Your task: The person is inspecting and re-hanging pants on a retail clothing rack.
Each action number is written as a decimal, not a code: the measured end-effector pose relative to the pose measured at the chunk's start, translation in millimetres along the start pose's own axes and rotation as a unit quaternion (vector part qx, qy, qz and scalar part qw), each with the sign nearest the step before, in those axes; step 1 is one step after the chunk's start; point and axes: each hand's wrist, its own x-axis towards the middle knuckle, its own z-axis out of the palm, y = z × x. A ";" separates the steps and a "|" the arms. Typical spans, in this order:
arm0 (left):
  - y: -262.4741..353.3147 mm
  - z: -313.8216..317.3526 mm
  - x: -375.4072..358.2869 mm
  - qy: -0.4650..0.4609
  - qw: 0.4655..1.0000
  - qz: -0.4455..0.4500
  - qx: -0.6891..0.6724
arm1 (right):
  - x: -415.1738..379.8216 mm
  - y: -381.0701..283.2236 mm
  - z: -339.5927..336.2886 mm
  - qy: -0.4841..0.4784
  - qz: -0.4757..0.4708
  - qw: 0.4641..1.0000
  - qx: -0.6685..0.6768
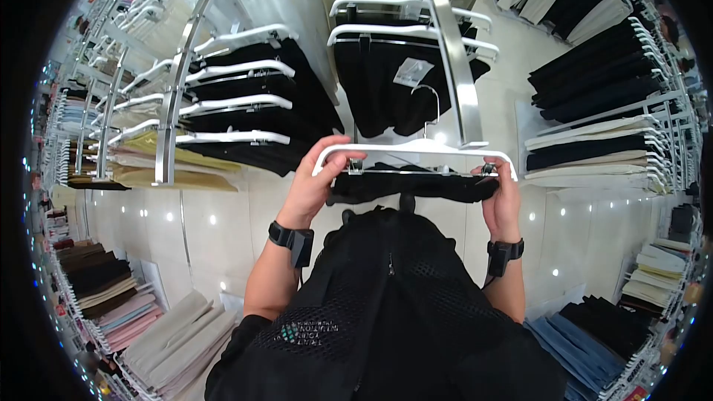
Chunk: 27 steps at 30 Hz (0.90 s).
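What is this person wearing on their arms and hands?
Both forearms are bare, with no gloves or long sleeves. The left hand and right hand each have a black band at the wrist carrying a small black box-like device; a thin black cable seems to hang from the right one. The torso wears a black mesh vest with small pale lettering.

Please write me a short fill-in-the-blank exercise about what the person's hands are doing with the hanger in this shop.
1. Both hands hold a ____ clip hanger by its two ends.
2. The garment clipped to it is ____ in colour.
3. The left hand and right hand each have a black ____ at the wrist.

Missing words: white; black; band
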 end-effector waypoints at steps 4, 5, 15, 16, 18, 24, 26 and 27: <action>3.8 14.0 10.2 -0.017 1.000 -0.001 -0.002 | 6.4 3.5 -7.6 0.084 0.006 0.989 0.118; 4.3 18.0 13.4 -0.026 1.000 0.003 0.003 | 8.6 8.9 -18.0 0.081 0.001 0.989 0.120; 7.8 48.0 40.3 -0.018 0.985 -0.009 0.173 | 37.8 7.3 -69.0 0.053 -0.075 0.983 0.158; 11.2 46.5 46.3 -0.019 0.978 -0.010 0.207 | 44.1 4.2 -71.2 0.049 -0.087 0.982 0.160; 20.1 50.6 55.8 -0.004 0.974 -0.001 0.228 | 58.5 -7.9 -68.9 0.034 -0.108 0.982 0.150; 44.7 48.4 90.0 0.038 0.955 0.045 0.292 | 109.7 -65.6 -45.2 -0.026 -0.159 0.986 0.049; 51.7 50.0 95.4 0.075 0.952 0.059 0.291 | 133.1 -75.0 -40.8 -0.058 -0.162 0.985 0.030; 54.0 48.2 99.0 0.085 0.946 0.075 0.302 | 142.5 -82.9 -33.3 -0.084 -0.166 0.982 0.010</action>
